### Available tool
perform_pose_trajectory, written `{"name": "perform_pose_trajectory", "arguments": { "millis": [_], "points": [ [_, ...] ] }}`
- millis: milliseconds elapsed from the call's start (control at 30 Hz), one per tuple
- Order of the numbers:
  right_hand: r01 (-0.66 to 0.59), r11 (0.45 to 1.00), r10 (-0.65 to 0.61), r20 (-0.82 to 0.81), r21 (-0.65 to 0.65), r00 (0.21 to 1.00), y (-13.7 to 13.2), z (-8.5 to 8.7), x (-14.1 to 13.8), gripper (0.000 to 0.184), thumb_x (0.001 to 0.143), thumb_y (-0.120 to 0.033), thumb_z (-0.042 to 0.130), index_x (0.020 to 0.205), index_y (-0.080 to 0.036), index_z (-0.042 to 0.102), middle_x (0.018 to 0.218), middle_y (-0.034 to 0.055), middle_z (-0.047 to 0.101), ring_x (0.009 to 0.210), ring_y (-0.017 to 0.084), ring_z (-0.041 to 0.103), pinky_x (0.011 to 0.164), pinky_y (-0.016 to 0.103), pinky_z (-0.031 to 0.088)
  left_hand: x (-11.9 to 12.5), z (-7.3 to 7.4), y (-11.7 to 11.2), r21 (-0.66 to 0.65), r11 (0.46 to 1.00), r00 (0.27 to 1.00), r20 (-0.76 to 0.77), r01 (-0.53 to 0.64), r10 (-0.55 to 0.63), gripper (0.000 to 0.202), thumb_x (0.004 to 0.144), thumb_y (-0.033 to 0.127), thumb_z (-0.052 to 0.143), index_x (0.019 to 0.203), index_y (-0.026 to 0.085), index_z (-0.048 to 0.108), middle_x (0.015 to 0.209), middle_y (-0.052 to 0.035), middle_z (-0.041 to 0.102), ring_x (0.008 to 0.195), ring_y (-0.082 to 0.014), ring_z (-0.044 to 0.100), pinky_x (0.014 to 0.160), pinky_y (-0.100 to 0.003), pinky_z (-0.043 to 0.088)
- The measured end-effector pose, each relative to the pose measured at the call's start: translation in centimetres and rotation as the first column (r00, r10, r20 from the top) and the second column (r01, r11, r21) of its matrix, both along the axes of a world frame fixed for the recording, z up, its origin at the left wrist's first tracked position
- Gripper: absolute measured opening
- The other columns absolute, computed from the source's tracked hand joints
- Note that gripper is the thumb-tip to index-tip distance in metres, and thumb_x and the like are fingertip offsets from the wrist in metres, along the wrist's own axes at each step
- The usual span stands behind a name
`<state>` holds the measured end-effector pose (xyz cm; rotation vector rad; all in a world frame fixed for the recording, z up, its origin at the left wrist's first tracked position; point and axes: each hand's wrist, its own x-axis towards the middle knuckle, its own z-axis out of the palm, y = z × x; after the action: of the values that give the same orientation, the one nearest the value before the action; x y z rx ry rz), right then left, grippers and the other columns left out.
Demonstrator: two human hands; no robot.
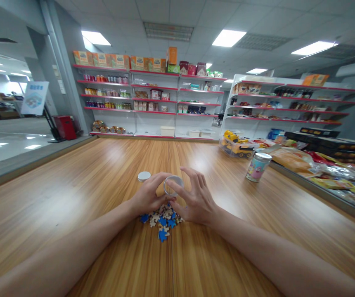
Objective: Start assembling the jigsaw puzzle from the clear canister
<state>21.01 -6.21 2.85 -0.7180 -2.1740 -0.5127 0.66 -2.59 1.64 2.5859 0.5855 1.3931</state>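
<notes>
A clear round jar [177, 184] is held up over the table, its open rim facing me. My left hand [149, 194] is closed around the jar's left side. My right hand [197, 198] is at the jar's right, with its fingers spread. Its index finger crosses the jar's mouth; I cannot tell whether the tip is inside. Below both hands lies a loose pile of jigsaw puzzle pieces [163, 222], some blue and some pale, partly hidden by the hands. Just beyond my left hand a round silver lid [144, 176] rests flat on the table.
A printed can with a silver lid [258, 167] stands upright on the right of the wooden table [72, 198]. Behind it a clear bin [237, 147] holds yellow toy vehicles. Packaged snacks [301, 161] lie along the right edge. Stocked shelves [154, 99] line the back.
</notes>
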Motion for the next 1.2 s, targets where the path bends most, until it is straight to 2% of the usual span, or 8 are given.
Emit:
{"name": "perform_pose_trajectory", "arguments": {
  "millis": [367, 733, 933, 1067, 1200],
  "points": [
    [-0.003, 0.998, 0.000, 0.045, 0.064, 0.999, -0.06, 0.38, 0.02, 0.051, 0.078, -0.030, 0.066, 0.127, -0.030, 0.052, 0.140, 0.0136, 0.029, 0.126, 0.038, 0.037, 0.099, 0.057, 0.038, -0.22, 0.16, -0.12, 0.034, 0.999, 0.998, -0.055, 0.012, -0.011, 0.044, 0.085, 0.031, 0.065, 0.124, 0.018, 0.051, 0.114, -0.0122, 0.061, 0.105, -0.0254, 0.059, 0.089, -0.038, 0.047],
    [0.009, 0.999, -0.011, 0.050, 0.051, 0.999, -0.09, 0.32, -0.10, 0.042, 0.077, -0.032, 0.066, 0.118, -0.026, 0.056, 0.137, 0.0150, 0.033, 0.126, 0.038, 0.038, 0.099, 0.057, 0.037, -0.35, -0.12, 0.17, 0.047, 0.999, 0.998, -0.065, -0.008, 0.011, 0.048, 0.084, 0.032, 0.067, 0.127, 0.019, 0.049, 0.117, -0.0121, 0.061, 0.110, -0.0264, 0.058, 0.092, -0.038, 0.046],
    [-0.032, 0.999, 0.031, 0.040, 0.031, 0.999, -0.33, 0.64, 0.02, 0.040, 0.077, -0.034, 0.065, 0.116, -0.027, 0.058, 0.135, 0.0129, 0.037, 0.123, 0.036, 0.040, 0.098, 0.056, 0.038, -0.36, -0.06, 0.16, 0.144, 0.989, 0.994, -0.100, -0.020, 0.035, 0.044, 0.084, 0.025, 0.059, 0.127, 0.019, 0.049, 0.120, -0.0137, 0.061, 0.111, -0.0276, 0.058, 0.091, -0.041, 0.047],
    [-0.059, 0.998, 0.059, 0.010, 0.034, 0.998, -0.58, 0.70, 0.11, 0.035, 0.077, -0.025, 0.061, 0.112, -0.025, 0.062, 0.135, 0.0123, 0.036, 0.123, 0.035, 0.041, 0.099, 0.055, 0.039, -0.30, -0.02, 0.21, 0.219, 0.974, 0.987, -0.137, -0.048, 0.079, 0.046, 0.084, 0.026, 0.062, 0.127, 0.019, 0.046, 0.119, -0.0138, 0.061, 0.110, -0.0280, 0.058, 0.091, -0.042, 0.046],
    [-0.044, 0.999, 0.045, -0.090, 0.005, 0.995, -0.44, -0.03, -0.17, 0.030, 0.077, -0.020, 0.061, 0.106, -0.023, 0.067, 0.132, 0.0125, 0.040, 0.121, 0.034, 0.043, 0.099, 0.055, 0.041, -0.17, 0.13, 0.21, 0.293, 0.950, 0.968, -0.187, -0.107, 0.166, 0.042, 0.085, 0.028, 0.062, 0.123, 0.017, 0.048, 0.112, -0.0138, 0.063, 0.103, -0.0283, 0.059, 0.088, -0.042, 0.045]
  ]
}}
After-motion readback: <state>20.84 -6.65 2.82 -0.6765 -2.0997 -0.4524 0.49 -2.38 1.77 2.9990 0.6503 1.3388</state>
